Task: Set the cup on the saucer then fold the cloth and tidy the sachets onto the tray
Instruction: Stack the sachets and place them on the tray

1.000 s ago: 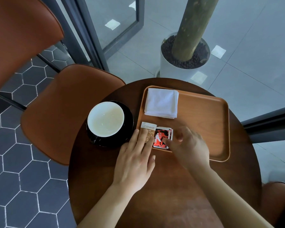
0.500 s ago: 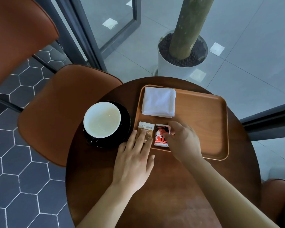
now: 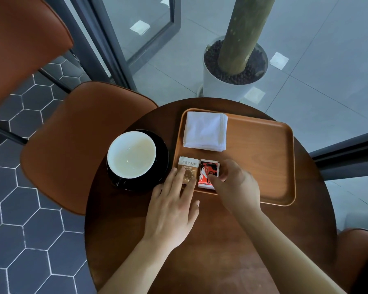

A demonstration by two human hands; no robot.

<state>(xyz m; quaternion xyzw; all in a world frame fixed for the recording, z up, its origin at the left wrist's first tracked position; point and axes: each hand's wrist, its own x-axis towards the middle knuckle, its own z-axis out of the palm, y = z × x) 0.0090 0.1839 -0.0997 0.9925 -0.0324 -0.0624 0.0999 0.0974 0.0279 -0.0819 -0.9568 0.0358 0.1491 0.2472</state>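
While the left hand point(image 3: 170, 209) rests straight fingers on the brown sachet point(image 3: 188, 166), the right hand point(image 3: 236, 187) pinches the adjacent red sachet point(image 3: 208, 170), both in the tray's point(image 3: 263, 162) near-left corner; folded cloth point(image 3: 204, 131) beyond, cup point(image 3: 131, 154) on saucer point(image 3: 163, 155) left.

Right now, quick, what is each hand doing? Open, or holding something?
Left hand: open, straight fingers resting on the brown sachet.
Right hand: fingers curled, pinching the red sachet.
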